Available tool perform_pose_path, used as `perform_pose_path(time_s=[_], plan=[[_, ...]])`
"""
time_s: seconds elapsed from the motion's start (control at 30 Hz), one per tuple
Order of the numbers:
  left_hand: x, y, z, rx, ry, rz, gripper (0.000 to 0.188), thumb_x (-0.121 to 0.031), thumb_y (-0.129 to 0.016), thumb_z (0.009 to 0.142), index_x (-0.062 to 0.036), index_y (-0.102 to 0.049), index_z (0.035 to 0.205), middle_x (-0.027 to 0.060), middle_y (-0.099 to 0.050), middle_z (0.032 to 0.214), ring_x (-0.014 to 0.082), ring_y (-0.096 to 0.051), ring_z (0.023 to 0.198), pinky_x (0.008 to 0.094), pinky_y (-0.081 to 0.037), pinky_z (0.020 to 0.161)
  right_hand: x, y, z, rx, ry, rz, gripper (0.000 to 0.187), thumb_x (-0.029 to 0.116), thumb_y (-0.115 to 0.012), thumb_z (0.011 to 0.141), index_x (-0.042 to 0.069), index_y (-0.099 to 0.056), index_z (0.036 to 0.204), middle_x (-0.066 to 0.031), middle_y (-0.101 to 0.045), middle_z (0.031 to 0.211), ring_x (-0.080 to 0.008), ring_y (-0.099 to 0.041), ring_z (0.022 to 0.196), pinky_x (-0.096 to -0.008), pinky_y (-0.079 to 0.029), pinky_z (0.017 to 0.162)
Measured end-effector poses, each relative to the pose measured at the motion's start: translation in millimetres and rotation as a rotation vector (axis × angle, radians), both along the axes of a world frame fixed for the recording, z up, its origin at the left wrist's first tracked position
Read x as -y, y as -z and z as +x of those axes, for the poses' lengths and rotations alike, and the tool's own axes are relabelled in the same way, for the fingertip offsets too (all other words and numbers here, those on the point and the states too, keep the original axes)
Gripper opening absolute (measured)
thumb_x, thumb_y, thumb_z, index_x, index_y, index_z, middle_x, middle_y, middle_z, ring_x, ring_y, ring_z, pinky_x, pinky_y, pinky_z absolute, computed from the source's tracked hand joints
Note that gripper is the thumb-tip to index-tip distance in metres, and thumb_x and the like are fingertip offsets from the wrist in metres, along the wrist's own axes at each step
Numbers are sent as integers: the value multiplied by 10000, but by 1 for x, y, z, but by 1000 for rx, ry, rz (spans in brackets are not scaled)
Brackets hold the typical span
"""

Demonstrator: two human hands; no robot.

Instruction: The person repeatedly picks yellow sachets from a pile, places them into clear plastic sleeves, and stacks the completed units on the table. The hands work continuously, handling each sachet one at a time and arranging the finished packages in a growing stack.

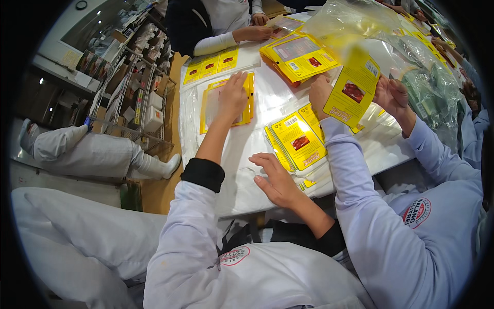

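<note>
My left hand (234,99) reaches forward and lies on a small stack of yellow pouches (209,110) with clear windows, its fingers stretched out. Part of that stack is hidden under the hand. Nearer the table's front edge, my right hand (278,181) is open with fingers apart and nothing in it. Just beyond it sits a pile of yellow printed pouches (298,139) with a picture of reddish food. A larger, uneven pile of yellow pouches (303,54) stands farther back.
At my right, a co-worker's hands (392,97) hold up a yellow pouch (354,91). Across the table, another person's hand (253,34) handles pouches near flat yellow sheets (210,66). Crumpled clear plastic (429,85) covers the right side. Wire shelves (123,98) with boxes stand left.
</note>
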State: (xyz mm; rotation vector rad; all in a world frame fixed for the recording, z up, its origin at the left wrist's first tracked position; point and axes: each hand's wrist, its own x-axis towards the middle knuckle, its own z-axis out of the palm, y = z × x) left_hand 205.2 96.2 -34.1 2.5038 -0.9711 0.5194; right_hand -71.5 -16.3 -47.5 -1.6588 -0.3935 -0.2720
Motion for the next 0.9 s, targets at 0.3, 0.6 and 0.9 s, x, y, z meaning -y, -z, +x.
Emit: perform_pose_path(time_s=[0.3,0.6,0.9], plan=[[-104,18,-231,-261,-207,288,497,-344,-519,984,-26,-538,1366,201,-486,1456,386,-464,1339,542,-355,1086,-13,12,10,145,167,-279,434,184,-582,930,20,-525,1328,-209,-499,1342,-383,-491,1241,-451,-396,1050],[7,-39,-203,-1248,161,-1173,549,-300,-661,951,-25,-477,1390,109,-586,1274,200,-550,1196,333,-441,1011,-31,24,14,105,42,-979,569,338,-581,889,56,-518,1379,-211,-431,1483,-416,-363,1399,-571,-247,1153],[165,-56,-180,-1480,340,-1232,706,-270,-776,858,-48,-405,1418,67,-573,1093,145,-560,914,281,-497,750,-20,42,9,270,35,-941,612,375,-527,924,152,-416,1484,-139,-346,1566,-412,-293,1448,-607,-191,1165]])
